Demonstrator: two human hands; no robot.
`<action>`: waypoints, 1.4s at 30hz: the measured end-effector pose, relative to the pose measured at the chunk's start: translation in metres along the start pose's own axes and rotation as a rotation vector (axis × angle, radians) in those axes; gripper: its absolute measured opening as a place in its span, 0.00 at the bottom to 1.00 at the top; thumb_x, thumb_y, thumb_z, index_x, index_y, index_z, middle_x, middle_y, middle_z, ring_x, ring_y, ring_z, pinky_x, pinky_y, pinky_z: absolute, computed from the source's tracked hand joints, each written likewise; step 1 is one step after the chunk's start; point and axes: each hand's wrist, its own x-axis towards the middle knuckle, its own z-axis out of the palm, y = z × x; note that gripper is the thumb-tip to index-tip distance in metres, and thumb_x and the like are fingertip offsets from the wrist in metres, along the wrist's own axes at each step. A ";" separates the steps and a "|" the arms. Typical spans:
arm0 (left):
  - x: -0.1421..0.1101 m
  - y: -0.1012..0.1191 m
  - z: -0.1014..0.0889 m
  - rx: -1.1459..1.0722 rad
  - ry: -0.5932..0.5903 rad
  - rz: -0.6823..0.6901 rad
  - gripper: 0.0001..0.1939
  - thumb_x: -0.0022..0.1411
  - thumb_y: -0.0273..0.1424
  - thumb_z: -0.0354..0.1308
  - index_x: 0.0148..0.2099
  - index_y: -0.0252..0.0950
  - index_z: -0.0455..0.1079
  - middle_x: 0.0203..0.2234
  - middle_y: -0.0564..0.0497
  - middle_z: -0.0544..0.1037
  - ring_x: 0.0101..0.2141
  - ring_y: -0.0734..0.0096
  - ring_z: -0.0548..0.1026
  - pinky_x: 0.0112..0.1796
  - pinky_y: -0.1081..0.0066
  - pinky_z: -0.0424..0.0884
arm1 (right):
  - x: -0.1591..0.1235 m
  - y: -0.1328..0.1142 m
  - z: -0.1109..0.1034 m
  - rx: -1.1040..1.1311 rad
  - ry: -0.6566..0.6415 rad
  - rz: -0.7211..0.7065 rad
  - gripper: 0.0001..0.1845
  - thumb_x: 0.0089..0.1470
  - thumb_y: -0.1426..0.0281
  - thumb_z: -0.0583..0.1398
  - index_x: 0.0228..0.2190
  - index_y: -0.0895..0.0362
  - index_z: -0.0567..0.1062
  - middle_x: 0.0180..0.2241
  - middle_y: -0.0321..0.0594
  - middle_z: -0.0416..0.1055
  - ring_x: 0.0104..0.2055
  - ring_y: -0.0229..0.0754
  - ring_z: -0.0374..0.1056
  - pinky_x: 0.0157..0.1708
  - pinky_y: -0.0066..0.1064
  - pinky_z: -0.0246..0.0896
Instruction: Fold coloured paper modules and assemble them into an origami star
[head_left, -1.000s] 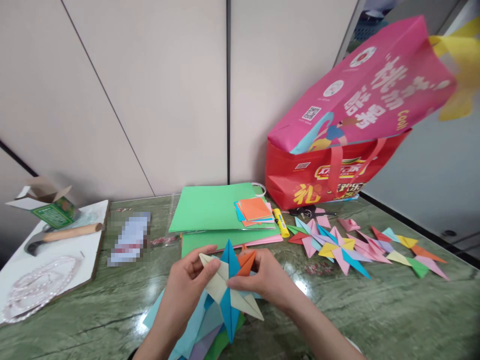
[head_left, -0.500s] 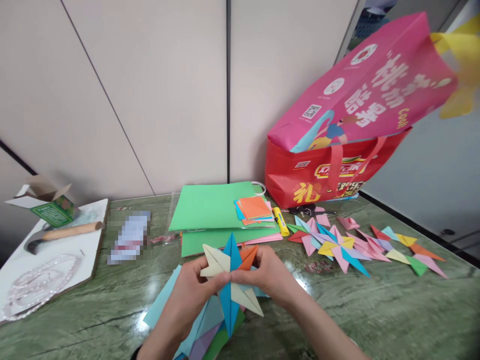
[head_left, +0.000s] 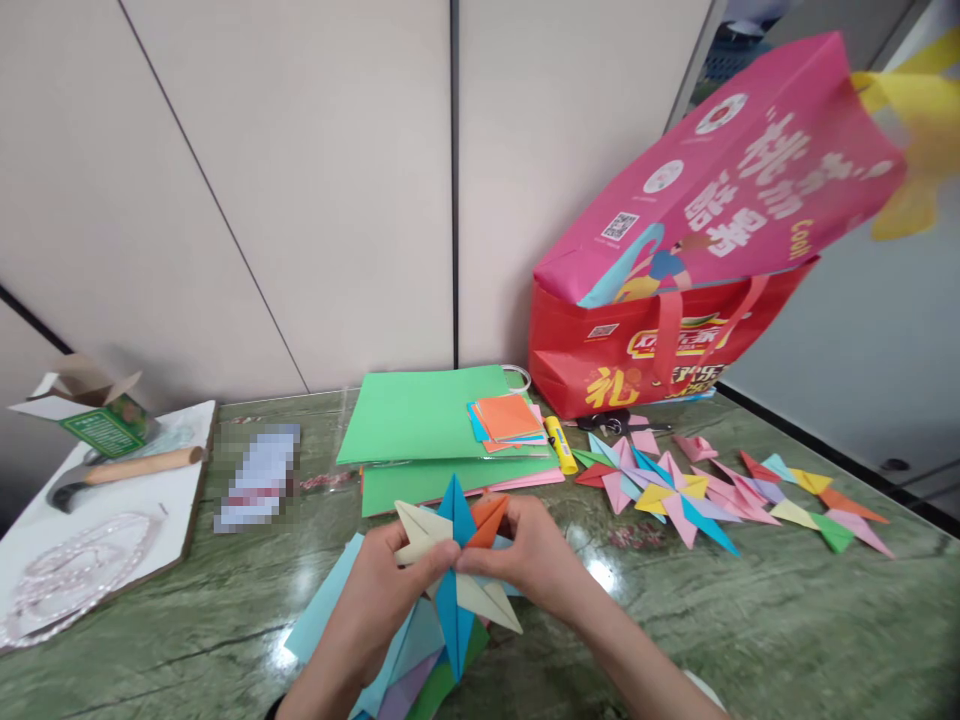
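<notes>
Above green counter (head_left: 765,620), L hand (head_left: 379,590) pinches paper star (head_left: 456,625), thumb shifted to ctr; R hand (head_left: 541,555) grips opp. side, prob. steadier hold.

Left hand (head_left: 381,585) and right hand (head_left: 540,550): thumbs cover the middle of the paper star (head_left: 454,605), so we cannot see how its points meet. Most fingertips are hidden behind it. Loose paper (head_left: 420,635) beneath is partly covered by the star and cut off by the lower edge. Packet (head_left: 259,478): blurred into blocks, we cannot identify it. Yellow thing (head_left: 916,112): blurred, cut off at right. White thing (head_left: 703,688): mostly hidden. Glue stick (head_left: 561,446): print too small for us to read.
</notes>
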 end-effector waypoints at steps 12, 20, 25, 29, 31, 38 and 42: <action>0.000 0.004 -0.002 0.018 0.082 0.040 0.14 0.44 0.37 0.65 0.29 0.31 0.74 0.22 0.49 0.78 0.25 0.64 0.73 0.27 0.71 0.68 | 0.000 0.001 0.000 0.122 -0.028 0.047 0.23 0.32 0.63 0.70 0.33 0.59 0.75 0.33 0.40 0.76 0.37 0.44 0.70 0.39 0.33 0.63; 0.000 -0.002 -0.002 0.013 0.041 0.066 0.11 0.47 0.36 0.63 0.30 0.33 0.73 0.23 0.51 0.77 0.26 0.67 0.72 0.27 0.73 0.67 | -0.001 0.001 0.003 0.181 -0.017 0.051 0.22 0.32 0.64 0.70 0.32 0.59 0.76 0.34 0.41 0.77 0.37 0.45 0.70 0.38 0.32 0.64; 0.001 -0.003 0.000 -0.027 0.024 0.031 0.12 0.47 0.36 0.64 0.31 0.32 0.73 0.24 0.50 0.77 0.25 0.69 0.71 0.27 0.74 0.67 | -0.003 -0.002 0.004 0.172 -0.022 0.055 0.19 0.32 0.65 0.70 0.30 0.60 0.77 0.32 0.39 0.77 0.34 0.44 0.70 0.35 0.30 0.64; 0.000 -0.002 0.000 -0.084 -0.032 0.010 0.15 0.49 0.40 0.62 0.32 0.32 0.72 0.23 0.50 0.76 0.24 0.69 0.70 0.26 0.73 0.67 | -0.003 -0.004 0.003 0.206 -0.017 0.083 0.19 0.31 0.65 0.70 0.29 0.59 0.77 0.29 0.37 0.76 0.30 0.42 0.70 0.32 0.30 0.65; 0.000 -0.001 0.000 -0.102 -0.035 0.026 0.16 0.51 0.42 0.60 0.32 0.32 0.71 0.21 0.52 0.75 0.23 0.72 0.69 0.24 0.74 0.66 | -0.002 -0.004 0.002 0.212 -0.006 0.099 0.18 0.30 0.65 0.71 0.27 0.59 0.78 0.27 0.36 0.76 0.29 0.41 0.69 0.31 0.30 0.65; 0.000 0.006 -0.002 -0.034 0.102 0.219 0.14 0.55 0.40 0.57 0.38 0.34 0.70 0.22 0.54 0.72 0.24 0.73 0.69 0.24 0.76 0.66 | -0.002 -0.003 -0.002 0.210 0.039 0.117 0.15 0.30 0.67 0.71 0.25 0.58 0.77 0.25 0.35 0.75 0.26 0.39 0.68 0.27 0.27 0.63; 0.001 0.016 -0.013 -0.005 0.155 0.331 0.19 0.50 0.35 0.59 0.46 0.37 0.69 0.26 0.54 0.76 0.28 0.69 0.74 0.27 0.74 0.71 | -0.001 -0.004 -0.004 0.212 0.037 0.135 0.15 0.31 0.67 0.71 0.26 0.59 0.78 0.27 0.36 0.76 0.28 0.39 0.69 0.29 0.27 0.63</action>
